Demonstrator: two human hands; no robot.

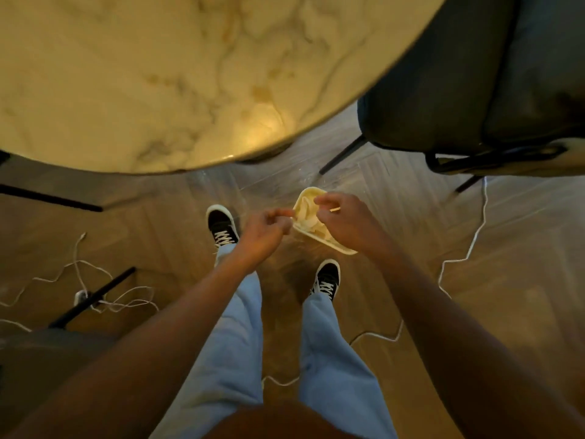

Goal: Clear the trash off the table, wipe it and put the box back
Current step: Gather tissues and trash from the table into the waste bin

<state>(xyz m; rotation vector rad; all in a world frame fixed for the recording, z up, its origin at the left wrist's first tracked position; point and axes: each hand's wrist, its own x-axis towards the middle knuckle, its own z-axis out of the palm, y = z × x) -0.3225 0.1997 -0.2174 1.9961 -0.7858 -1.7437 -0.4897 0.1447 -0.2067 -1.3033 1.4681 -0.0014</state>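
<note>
Cream tray (340,247) w/ pale crumpled scraps (308,213) inside, held low over wood floor (474,248), just off edge of round marble table (142,74). Right hand (343,218) over tray, fingers curled, seems to pinch its far rim. Left hand (264,231) at tray's left edge, fingers curled, fingertip touching rim; grip unclear. Black sneakers (221,226) below. Dark chair (474,74) at right. White cables (95,280) strewn on floor.

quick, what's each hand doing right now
Left hand: fingers curled, pinching the rim of the white tray.
Right hand: curled over the tray; its grip cannot be told.
</note>
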